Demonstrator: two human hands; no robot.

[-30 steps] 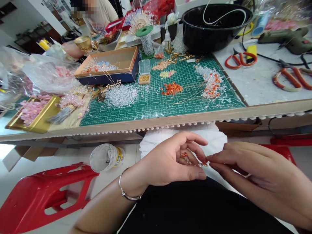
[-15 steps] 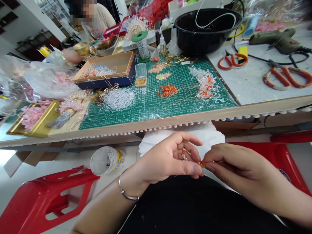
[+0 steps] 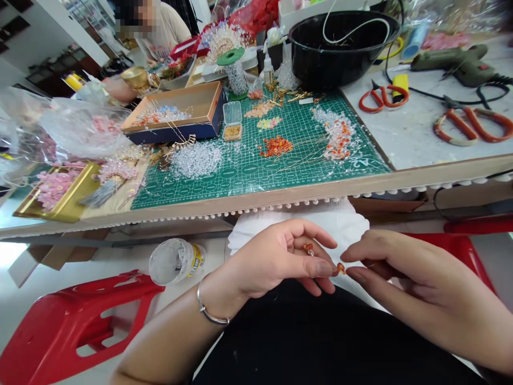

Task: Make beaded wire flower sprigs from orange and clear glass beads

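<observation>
Left hand half curled above black clothing; I have its thumb and a finger pinched, an orange bead poking out past the thumb tip. Orange-and-clear beads show among its curled fingers. My right hand: thumb and forefinger slightly parted, right beside that bead; contact, I cannot tell. Loose orange pile on green mat beyond.

One head-worn view, forward and down, hands close, table beyond, perhaps some blur far left.
</observation>
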